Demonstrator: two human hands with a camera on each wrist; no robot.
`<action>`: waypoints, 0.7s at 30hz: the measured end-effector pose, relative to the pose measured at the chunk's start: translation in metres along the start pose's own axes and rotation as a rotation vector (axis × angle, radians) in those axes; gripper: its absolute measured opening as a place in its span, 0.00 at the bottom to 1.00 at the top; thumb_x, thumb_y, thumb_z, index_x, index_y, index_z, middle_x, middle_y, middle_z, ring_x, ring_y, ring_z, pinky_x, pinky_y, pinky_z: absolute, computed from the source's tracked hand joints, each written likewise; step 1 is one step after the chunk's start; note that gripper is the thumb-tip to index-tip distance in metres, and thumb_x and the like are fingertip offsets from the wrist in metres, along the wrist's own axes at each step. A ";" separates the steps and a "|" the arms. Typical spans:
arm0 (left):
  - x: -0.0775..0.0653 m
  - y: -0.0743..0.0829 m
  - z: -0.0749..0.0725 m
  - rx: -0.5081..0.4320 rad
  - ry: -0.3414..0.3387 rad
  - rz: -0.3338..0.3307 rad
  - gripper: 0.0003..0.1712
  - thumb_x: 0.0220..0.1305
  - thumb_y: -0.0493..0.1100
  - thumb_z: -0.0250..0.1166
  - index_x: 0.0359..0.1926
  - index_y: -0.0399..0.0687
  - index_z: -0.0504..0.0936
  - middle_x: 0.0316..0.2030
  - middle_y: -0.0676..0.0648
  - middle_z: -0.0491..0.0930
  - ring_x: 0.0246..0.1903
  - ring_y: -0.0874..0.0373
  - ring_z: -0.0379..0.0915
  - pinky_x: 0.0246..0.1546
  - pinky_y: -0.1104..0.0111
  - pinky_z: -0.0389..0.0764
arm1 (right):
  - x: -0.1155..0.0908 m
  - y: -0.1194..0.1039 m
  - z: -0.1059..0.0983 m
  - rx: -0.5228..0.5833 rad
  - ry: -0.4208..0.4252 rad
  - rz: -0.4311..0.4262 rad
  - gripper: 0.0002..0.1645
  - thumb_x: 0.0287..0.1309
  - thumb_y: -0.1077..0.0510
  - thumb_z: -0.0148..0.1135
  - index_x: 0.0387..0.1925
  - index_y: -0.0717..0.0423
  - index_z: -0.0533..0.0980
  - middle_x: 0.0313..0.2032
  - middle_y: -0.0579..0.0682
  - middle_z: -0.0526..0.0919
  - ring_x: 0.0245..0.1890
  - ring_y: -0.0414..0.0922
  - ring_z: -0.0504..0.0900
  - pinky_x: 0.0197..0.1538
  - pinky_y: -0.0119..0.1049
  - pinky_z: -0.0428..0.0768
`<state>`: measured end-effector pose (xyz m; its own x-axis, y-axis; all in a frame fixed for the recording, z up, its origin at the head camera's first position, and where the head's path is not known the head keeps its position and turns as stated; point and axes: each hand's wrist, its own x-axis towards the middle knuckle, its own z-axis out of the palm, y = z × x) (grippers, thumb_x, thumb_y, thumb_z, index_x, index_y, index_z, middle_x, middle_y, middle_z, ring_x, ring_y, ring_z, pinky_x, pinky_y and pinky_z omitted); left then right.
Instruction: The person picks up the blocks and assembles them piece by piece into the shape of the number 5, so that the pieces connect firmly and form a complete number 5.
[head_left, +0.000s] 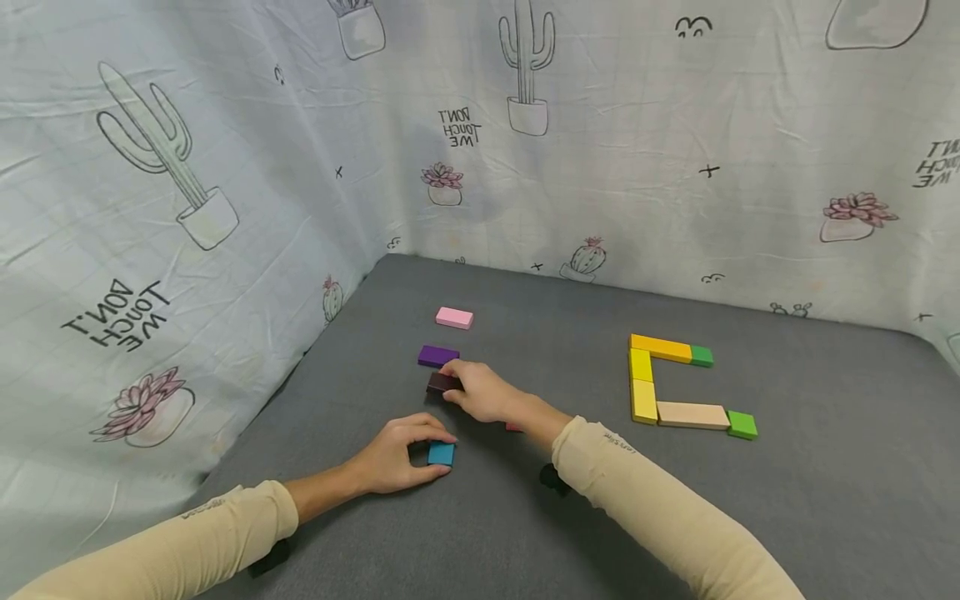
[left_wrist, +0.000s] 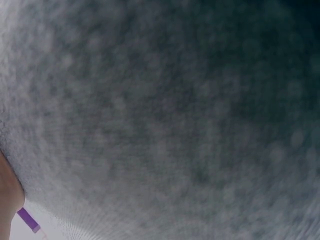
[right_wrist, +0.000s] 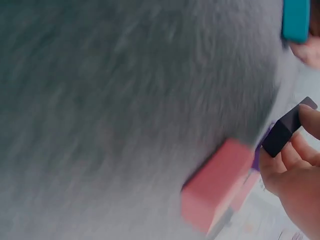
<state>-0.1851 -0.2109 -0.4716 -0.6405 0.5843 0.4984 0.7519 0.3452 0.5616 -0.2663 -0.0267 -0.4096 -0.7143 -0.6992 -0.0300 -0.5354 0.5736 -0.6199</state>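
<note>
My right hand (head_left: 483, 390) pinches a dark block (head_left: 444, 383) between thumb and fingers, just in front of the purple block (head_left: 438, 357). In the right wrist view the dark block (right_wrist: 287, 127) looks nearly black and tilted. Nearer to me, my left hand (head_left: 393, 457) has its thumb and fingers at the sides of a blue block (head_left: 441, 453) on the table. A red block (head_left: 513, 427) is mostly hidden under the right forearm; the right wrist view shows more of this red block (right_wrist: 215, 185). The left wrist view shows mainly blurred table, with a purple block (left_wrist: 28, 220) low at the left.
A pink block (head_left: 454, 317) lies behind the purple one. To the right, orange (head_left: 660, 348), yellow (head_left: 642, 400), beige (head_left: 692, 415) and green blocks (head_left: 742, 425) form an open-sided bracket on the grey table (head_left: 840, 483). A cactus-print cloth (head_left: 622, 167) hangs behind and at the left.
</note>
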 end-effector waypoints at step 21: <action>-0.002 -0.001 0.003 0.013 -0.004 -0.031 0.20 0.51 0.38 0.74 0.47 0.46 0.83 0.42 0.54 0.78 0.41 0.59 0.75 0.41 0.66 0.78 | -0.069 0.083 -0.077 0.472 0.274 0.345 0.23 0.60 0.62 0.63 0.56 0.65 0.72 0.47 0.59 0.75 0.46 0.52 0.72 0.47 0.41 0.73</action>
<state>-0.1836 -0.2100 -0.4751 -0.6629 0.5764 0.4778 0.7337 0.3731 0.5679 -0.2962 0.1024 -0.3986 -0.9325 -0.3384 -0.1263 -0.0437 0.4529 -0.8905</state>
